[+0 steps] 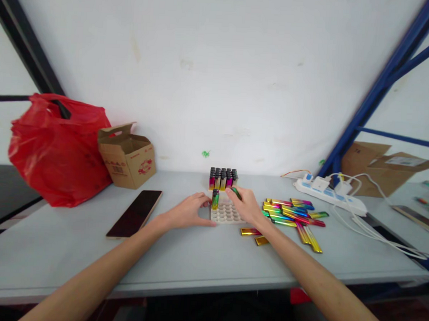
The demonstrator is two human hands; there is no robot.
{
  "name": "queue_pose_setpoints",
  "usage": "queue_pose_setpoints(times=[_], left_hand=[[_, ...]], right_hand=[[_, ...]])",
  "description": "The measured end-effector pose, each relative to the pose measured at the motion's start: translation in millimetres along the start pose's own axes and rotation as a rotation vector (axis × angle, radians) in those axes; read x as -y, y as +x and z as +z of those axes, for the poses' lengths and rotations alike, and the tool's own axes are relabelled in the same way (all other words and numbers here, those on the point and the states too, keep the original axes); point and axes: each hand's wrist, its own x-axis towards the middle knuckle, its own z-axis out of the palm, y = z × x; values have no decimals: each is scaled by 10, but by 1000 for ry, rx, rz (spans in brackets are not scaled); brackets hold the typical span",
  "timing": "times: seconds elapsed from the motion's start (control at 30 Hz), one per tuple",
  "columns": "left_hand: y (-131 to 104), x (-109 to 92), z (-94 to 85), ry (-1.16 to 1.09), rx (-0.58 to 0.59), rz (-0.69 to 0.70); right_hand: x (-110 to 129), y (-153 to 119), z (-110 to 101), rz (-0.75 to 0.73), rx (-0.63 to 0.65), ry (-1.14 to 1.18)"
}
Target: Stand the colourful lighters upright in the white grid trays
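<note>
A pale tray (pixel 216 219) with rows of round holes lies on the table. One green and yellow lighter (pixel 215 201) stands upright at its back left corner. My left hand (pixel 188 211) rests at the tray's left side, thumb and fingers apart, the thumb by the front left corner. Over the tray's back right part, my right hand (pixel 248 206) pinches a green lighter (pixel 236 193), mostly hidden by the fingers. Behind the tray, a block of upright lighters (pixel 223 180) with black tops stands in rows. Shiny multicoloured lighters (pixel 287 213) lie in a loose pile right of the tray.
On the left are a phone (pixel 135 214), an open cardboard box (pixel 131 157) and a red plastic bag (pixel 62 155). A white power strip (pixel 331 197) with plugs and cables lies at the right, near brown packages (pixel 367 163) and a blue frame post (pixel 387 81).
</note>
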Motion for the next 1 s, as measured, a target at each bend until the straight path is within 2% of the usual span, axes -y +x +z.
queue_pose_setpoints(times=[0.23, 0.37, 0.43, 0.6, 0.7, 0.87, 1.0], left_hand=[[2, -20, -3, -13, -20, -10], [2, -15, -1, -16, -14, -5], [3, -11, 2, -15, -10, -4], [9, -8, 13, 8, -28, 12], [8, -7, 18, 7, -33, 19], [3, 16, 30, -4, -34, 32], [0, 25, 35, 2, -39, 39]], right_hand=[[-42, -5, -4, 4, -30, -14], [-33, -18, -18, 17, 21, 18], [-27, -27, -14, -23, 80, 18], [-28, -45, 31, -272, 188, -80], [-23, -49, 38, -243, 228, -111], [-36, -49, 4, -195, 184, -41], [-109, -45, 17, -271, 260, -108]])
